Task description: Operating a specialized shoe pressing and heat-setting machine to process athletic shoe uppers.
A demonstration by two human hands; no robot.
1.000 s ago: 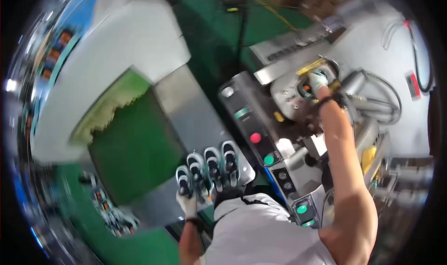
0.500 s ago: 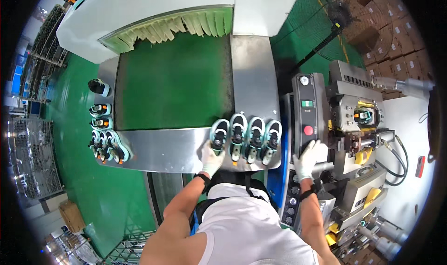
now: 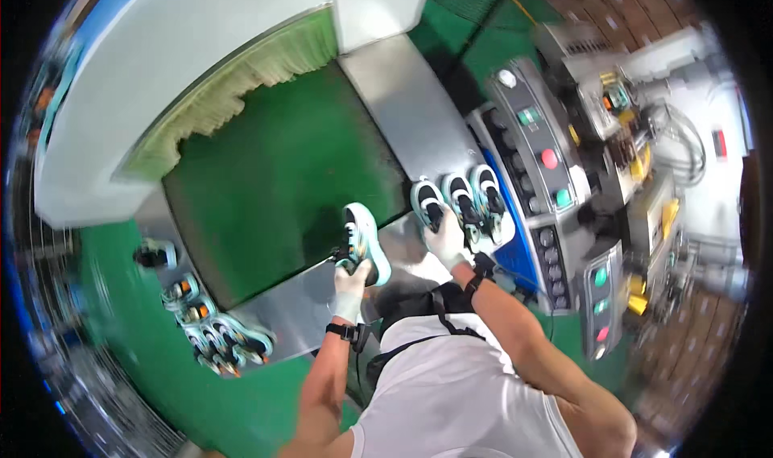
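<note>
Left hand (image 3: 351, 289), gloved white, fingers closed around one pale-teal shoe (image 3: 361, 240) at the green conveyor belt (image 3: 274, 184) edge. Right hand (image 3: 445, 239), fingers curled, rests on three matching shoes (image 3: 463, 202) standing side by side on the steel table (image 3: 403, 111).

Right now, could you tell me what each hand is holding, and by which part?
The left hand grips a mint-and-black sneaker by its heel. The right hand rests on another mint-and-black sneaker's heel end; its grip is unclear.

White gloves, black wristbands, white shirt
</note>
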